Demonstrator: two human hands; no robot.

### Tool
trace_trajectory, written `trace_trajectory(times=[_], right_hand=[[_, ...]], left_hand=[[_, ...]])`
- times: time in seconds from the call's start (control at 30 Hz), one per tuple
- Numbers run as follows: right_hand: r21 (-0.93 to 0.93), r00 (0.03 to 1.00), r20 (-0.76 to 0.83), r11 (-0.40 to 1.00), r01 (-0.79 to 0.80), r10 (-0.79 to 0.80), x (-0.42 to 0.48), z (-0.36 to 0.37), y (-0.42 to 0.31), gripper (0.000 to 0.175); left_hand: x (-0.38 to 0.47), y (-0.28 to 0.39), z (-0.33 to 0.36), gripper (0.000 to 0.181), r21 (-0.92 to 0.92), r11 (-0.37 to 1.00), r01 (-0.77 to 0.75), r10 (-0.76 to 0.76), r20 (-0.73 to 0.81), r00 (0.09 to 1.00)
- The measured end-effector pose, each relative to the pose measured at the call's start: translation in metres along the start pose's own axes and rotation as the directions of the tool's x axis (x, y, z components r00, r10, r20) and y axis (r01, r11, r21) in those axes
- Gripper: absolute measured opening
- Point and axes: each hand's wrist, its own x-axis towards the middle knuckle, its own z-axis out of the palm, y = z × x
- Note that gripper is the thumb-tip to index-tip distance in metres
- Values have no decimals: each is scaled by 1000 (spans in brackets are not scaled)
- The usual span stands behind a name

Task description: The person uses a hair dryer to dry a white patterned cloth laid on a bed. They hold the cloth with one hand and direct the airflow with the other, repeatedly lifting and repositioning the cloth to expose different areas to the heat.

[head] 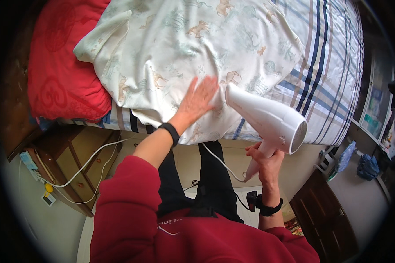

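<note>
A white hair dryer (pixel 266 118) is gripped by its handle in my right hand (pixel 266 161). Its nozzle points left over a pale blanket (pixel 184 52) printed with animals and trees. Just left of the nozzle, my left hand (pixel 199 98) is spread flat, palm down, over the blanket and slightly blurred; it holds nothing. The blanket lies wrinkled across the bed, with its near edge hanging over the side. From the bottom of the dryer's handle a white cord (pixel 223 164) runs down and to the left.
A red pillow (pixel 65 65) lies at the left on a plaid bed cover (pixel 326 65). White cables (pixel 92 157) loop in front of a wooden nightstand (pixel 85 164) at lower left. A brown door (pixel 326 210) stands at lower right, with a glass-fronted cabinet (pixel 372 108) above it.
</note>
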Motion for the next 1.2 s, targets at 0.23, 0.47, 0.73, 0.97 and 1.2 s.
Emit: trace_trajectory(times=[0.23, 0.47, 0.73, 0.97, 1.2], right_hand=[[9, 1000, -24, 1000, 18, -17, -12, -3, 5, 22], [-102, 995, 91, 993, 58, -49, -12, -1, 7, 37], [-62, 995, 78, 996, 60, -55, -12, -8, -8, 37], [-196, 968, 236, 971, 134, -86, -4, 0, 2, 20], [-199, 931, 324, 950, 242, -169, 13, 11, 0, 21]], left_hand=[[-47, 34, 10, 79, 129, 966, -225, 192, 229, 954], [-45, 28, 11, 84, 44, 992, -117, 103, 251, 963], [-43, 5, -6, 80, -33, 999, 31, -29, 54, 998], [-86, 34, -18, 57, 64, 997, 50, -56, 90, 994], [-146, 57, -43, 24, -472, 744, 473, -507, 61, 860]])
